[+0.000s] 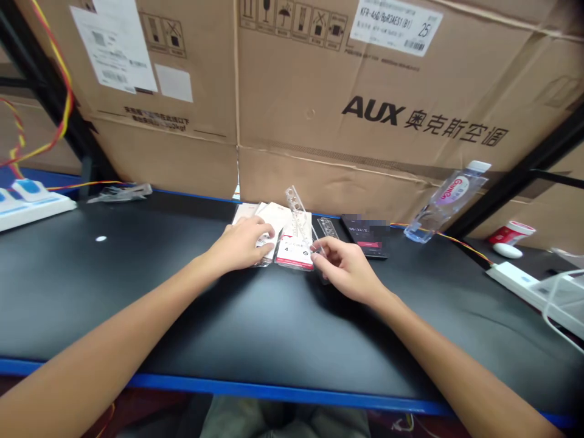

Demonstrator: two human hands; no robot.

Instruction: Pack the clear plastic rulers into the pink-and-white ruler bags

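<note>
While the person's left hand (241,244) is curling over white packets (274,218), though I can't tell if it's gripping them, the right hand (344,269) is pinching a clear plastic bag (294,250) lying toward the far side of the black table (137,304).

From here, the big cardboard box (292,176) says AUX in heavy black letters, with 奥克斯空调 running beside it. The white sticker (396,25) above reads KFR-46G/BpR3AES1(B1) and a large 25. The small tag (294,252) on a plastic packet (267,258) shows a 4; its finer print is too small to read. The pink label on the water bottle (449,198) can't be made out.
</note>
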